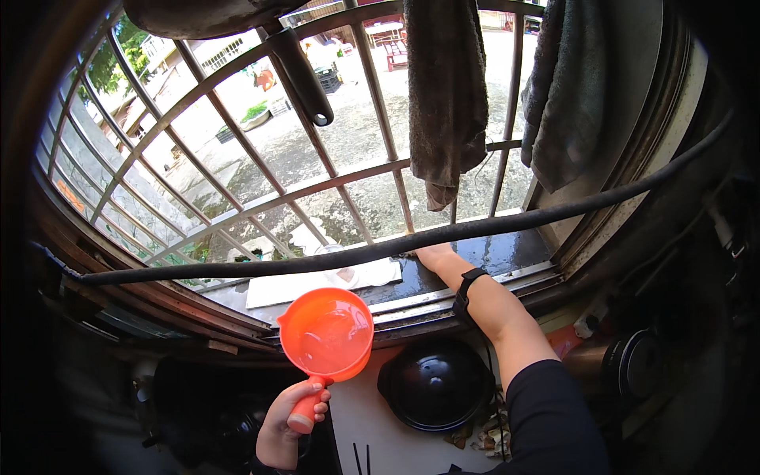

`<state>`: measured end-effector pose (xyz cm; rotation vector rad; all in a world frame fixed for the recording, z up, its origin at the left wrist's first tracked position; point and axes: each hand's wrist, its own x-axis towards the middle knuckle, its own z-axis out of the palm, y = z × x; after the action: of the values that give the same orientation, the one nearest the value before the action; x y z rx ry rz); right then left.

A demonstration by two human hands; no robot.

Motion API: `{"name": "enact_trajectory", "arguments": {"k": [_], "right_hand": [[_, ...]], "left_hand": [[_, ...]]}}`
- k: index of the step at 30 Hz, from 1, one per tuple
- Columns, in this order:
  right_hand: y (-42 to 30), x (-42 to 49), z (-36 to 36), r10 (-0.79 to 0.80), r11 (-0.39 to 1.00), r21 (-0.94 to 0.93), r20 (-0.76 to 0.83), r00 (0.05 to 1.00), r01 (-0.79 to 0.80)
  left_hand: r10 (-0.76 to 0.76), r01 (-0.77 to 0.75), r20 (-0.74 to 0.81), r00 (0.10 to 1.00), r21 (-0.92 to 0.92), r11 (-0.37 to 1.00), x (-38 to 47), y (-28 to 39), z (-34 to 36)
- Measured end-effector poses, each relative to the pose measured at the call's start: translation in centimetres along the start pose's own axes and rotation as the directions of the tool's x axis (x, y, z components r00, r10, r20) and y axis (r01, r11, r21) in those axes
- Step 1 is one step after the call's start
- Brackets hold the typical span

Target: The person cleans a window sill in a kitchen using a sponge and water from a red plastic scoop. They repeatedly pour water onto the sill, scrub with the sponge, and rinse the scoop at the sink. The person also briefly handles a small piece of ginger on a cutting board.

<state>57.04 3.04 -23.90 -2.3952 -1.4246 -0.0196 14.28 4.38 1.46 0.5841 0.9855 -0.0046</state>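
Note:
My left hand (pixel 297 409) grips the handle of an orange plastic water dipper (pixel 326 332). Clear liquid shows inside its bowl, held just in front of the window track. Beyond it my right hand (pixel 434 255) reaches under a dark bar (pixel 368 249) to the wet black window sill (pixel 504 252), close to the window bars. The bar covers part of that hand, and whether its fingers hold anything is not visible. Left of it, a white board (pixel 267 291) lies on the sill with a pale, glare-washed item on top.
Grey towels (pixel 445 89) and a black-handled pan (pixel 303 83) hang before the metal window grille (pixel 368 83). Below, a black lidded pot (pixel 436 386) stands on a white surface (pixel 368 439), near dry scraps (pixel 493 436). A metal cylinder (pixel 623 362) sits at right.

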Motion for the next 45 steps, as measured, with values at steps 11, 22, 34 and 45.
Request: {"name": "enact_trajectory", "arguments": {"k": [11, 22, 34, 45], "right_hand": [[2.2, -0.5, -5.2, 0.133, 0.981, 0.118, 0.171, 0.976, -0.154], [7.5, -3.2, -7.7, 0.200, 0.972, -0.186, 0.350, 0.915, -0.141], [11.6, -5.7, -10.5, 0.432, 0.888, -0.259, 0.188, 0.882, -0.379], [2.0, -7.8, -11.2, 0.110, 0.922, 0.322, 0.316, 0.942, -0.215]], "left_hand": [[-0.025, 0.025, -0.024, 0.999, -0.015, 1.000, 0.5, 0.5, 0.7], [-0.013, 0.013, 0.027, 1.000, 0.021, 1.000, 1.0, 0.1, 0.4], [-0.001, 0.007, -0.055, 0.999, 0.097, 0.995, 1.0, 0.3, 1.4], [0.017, -0.007, -0.034, 0.999, 0.272, 0.962, 1.9, 1.0, 5.8]]}}
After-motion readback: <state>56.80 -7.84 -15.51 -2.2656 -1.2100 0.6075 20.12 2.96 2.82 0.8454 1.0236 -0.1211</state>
